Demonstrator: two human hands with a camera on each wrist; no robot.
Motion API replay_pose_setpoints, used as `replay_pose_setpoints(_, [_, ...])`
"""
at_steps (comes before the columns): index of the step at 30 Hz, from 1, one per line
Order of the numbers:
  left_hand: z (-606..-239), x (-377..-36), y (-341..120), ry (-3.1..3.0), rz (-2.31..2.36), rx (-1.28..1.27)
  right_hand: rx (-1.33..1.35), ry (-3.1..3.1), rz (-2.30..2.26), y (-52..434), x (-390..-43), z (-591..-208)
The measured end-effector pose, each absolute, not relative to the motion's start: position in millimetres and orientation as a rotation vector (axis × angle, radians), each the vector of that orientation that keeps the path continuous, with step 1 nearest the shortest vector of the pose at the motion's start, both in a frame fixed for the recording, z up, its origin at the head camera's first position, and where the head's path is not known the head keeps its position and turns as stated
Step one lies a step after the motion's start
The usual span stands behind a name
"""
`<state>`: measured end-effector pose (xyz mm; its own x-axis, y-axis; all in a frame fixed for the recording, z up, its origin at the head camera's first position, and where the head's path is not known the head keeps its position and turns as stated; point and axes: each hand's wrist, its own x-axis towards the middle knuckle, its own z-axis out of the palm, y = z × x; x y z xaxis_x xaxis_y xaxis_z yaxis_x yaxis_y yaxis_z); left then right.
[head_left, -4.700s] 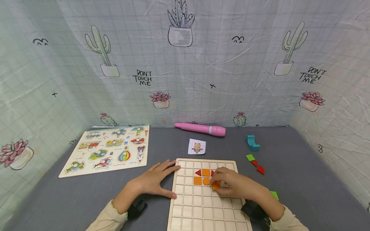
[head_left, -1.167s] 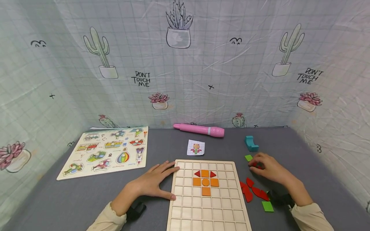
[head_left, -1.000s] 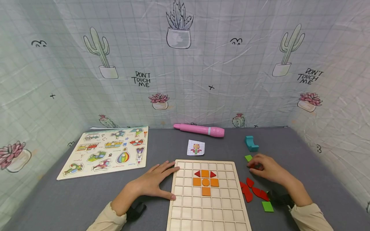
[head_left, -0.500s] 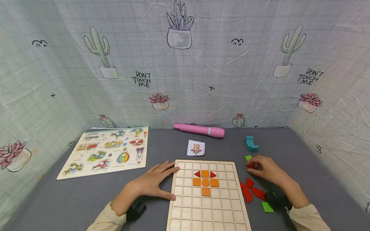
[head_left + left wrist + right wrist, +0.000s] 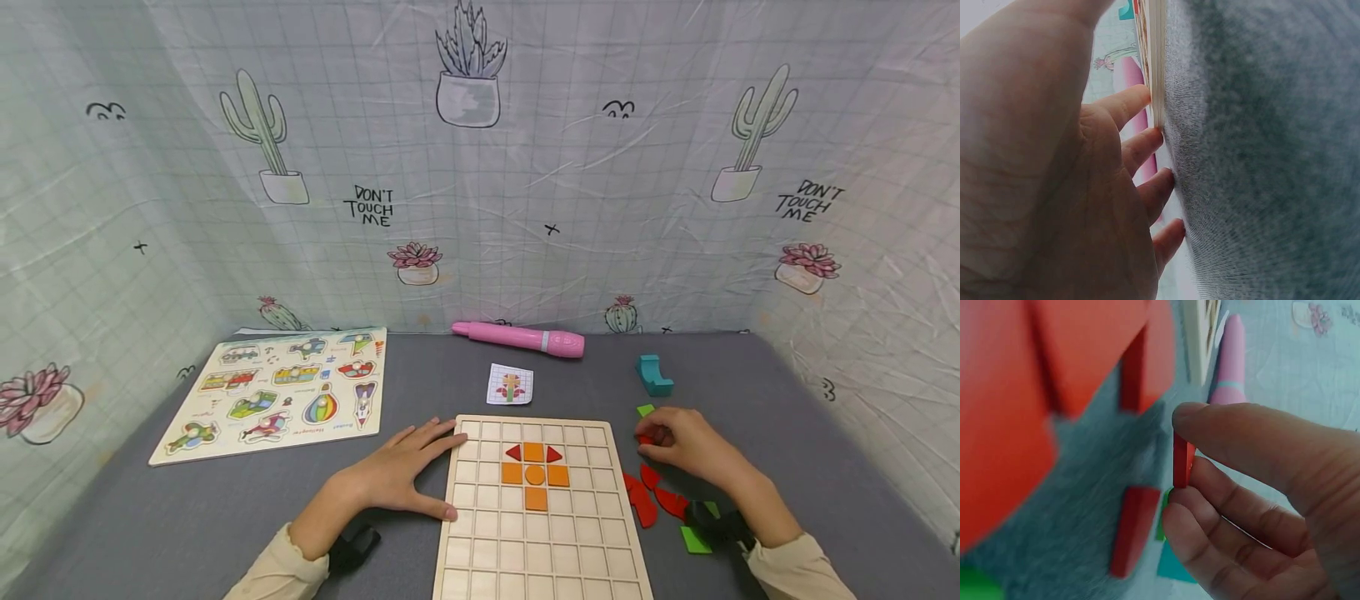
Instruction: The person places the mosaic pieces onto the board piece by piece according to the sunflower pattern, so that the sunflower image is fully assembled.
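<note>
Two hands: right hand (image 5: pixel 686 443) pinches small red wooden tile (image 5: pixel 1182 460) at 3 o'clock of gridded wooden board (image 5: pixel 536 546); left hand (image 5: pixel 401 475), fingers flat and relaxed, presses board's 9 o'clock edge.

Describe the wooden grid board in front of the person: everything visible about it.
The wooden grid board is pale, unpainted-looking wood, cut into rows of square cells, lying flat on the grey table cover. Near its far end sits a small figure: four orange squares around an orange circle, with two red triangles flanking the top square. The other cells are bare. The left hand rests flat against its left edge, fingers straight. Its near end runs out of the head view.
</note>
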<state>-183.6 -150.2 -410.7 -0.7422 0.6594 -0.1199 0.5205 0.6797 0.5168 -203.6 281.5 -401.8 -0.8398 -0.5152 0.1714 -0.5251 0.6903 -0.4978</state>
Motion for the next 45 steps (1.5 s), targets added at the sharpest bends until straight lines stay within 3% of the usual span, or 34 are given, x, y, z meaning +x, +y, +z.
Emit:
replay_pose_setpoints(13, [-412, -185, -151, 2.600, 0.659, 0.937, 1.052, -2.840, 0.976, 250, -189, -386])
replay_pose_setpoints(45, [-413, -185, -151, 2.608, 0.646, 0.957, 1.403, -2.868, 1.055, 192, -165, -397])
